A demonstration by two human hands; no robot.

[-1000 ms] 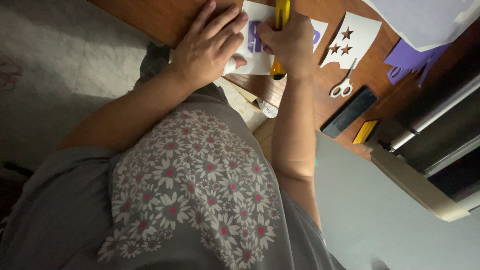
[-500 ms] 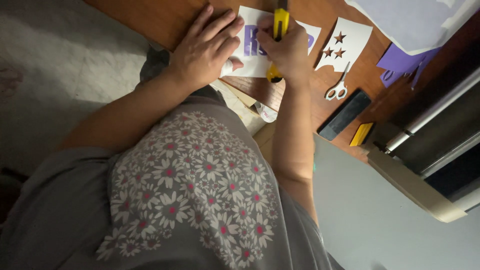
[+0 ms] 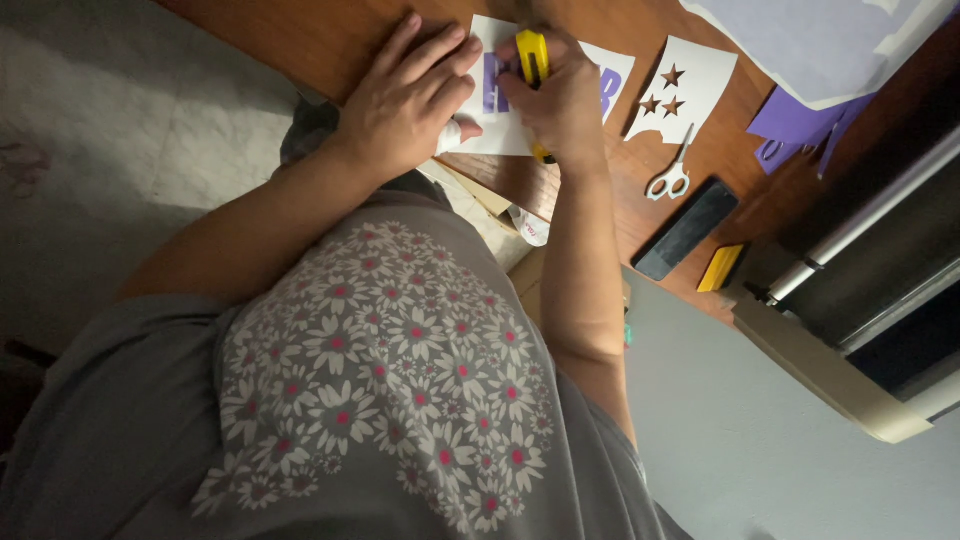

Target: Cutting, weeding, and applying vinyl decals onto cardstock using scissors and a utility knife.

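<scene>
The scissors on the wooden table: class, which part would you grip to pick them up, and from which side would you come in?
Grip the scissors by their white finger loops, which lie at the end nearer the person. The closed blades point away toward the white star-cut sheet. Come in from the near table edge; the black block lies close on that side.

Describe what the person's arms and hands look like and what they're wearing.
Both forearms are bare; no gloves, rings or watch show on the left hand or right hand. Short grey sleeves cover the upper arms, part of a grey T-shirt printed with white daisies with pink centres.
</scene>
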